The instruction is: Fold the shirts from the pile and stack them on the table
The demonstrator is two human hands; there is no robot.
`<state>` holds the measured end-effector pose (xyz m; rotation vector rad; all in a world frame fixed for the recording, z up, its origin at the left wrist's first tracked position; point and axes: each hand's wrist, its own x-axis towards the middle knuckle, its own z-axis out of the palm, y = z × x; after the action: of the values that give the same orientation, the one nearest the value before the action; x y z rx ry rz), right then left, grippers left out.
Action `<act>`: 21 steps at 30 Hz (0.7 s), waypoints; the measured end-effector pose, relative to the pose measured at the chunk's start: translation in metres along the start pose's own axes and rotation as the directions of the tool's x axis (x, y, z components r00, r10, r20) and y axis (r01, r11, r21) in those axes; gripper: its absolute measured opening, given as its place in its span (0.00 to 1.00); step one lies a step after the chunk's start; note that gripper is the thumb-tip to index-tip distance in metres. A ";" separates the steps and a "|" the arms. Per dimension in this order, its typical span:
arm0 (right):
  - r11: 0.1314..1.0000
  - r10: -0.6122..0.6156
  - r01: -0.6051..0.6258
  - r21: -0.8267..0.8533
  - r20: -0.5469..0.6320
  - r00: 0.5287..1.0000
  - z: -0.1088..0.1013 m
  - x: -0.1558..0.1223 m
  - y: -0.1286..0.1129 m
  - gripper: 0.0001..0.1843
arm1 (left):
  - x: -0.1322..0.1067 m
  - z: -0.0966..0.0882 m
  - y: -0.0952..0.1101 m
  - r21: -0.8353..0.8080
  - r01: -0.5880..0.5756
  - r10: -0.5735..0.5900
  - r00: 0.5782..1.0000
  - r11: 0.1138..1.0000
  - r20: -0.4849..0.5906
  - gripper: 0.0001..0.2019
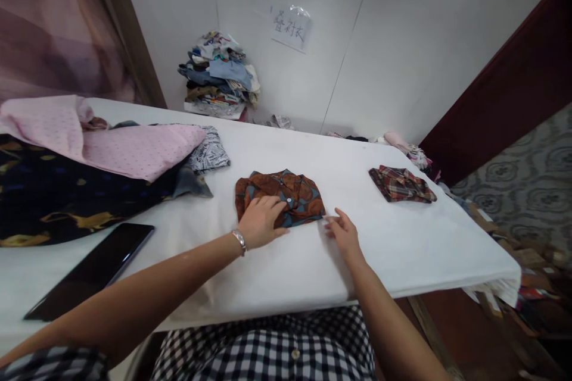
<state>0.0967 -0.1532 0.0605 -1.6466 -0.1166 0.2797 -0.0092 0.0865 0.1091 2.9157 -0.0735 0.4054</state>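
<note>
Left hand point(261, 223) rests palm-down, fingers extended, on the folded brown-and-blue shirt point(304, 195) beneath it. Right hand point(347, 236) sits at the shirt's corner, fingers curled; whether they pinch it cannot be determined. Plaid garment point(402, 184) lies to that hand's right.

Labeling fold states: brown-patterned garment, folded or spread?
Folded: the brown-patterned garment lies as a compact bundle beneath the left hand.
</note>
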 end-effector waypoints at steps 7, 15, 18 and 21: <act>0.829 0.294 -0.466 0.310 0.468 0.834 0.027 -0.035 -0.018 0.14 | 0.021 0.011 0.003 0.013 0.091 -0.092 0.991 0.996 0.096 0.15; 0.707 0.225 -0.523 0.476 0.550 0.804 0.087 0.004 -0.032 0.22 | 0.014 -0.001 0.017 0.093 0.005 -0.010 0.998 0.996 0.059 0.17; 0.685 0.217 -0.492 0.537 0.494 0.842 0.113 0.011 -0.026 0.15 | -0.005 0.011 0.019 0.149 -0.034 0.026 0.998 0.988 0.053 0.17; 0.752 0.130 -0.352 0.557 0.397 0.908 0.128 0.019 -0.017 0.08 | -0.014 0.015 0.013 0.162 -0.033 0.048 0.995 0.986 -0.091 0.18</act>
<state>0.0844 -0.0233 0.0658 -0.9320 -0.0530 0.7266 -0.0196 0.0712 0.0932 3.0518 -0.0902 0.5815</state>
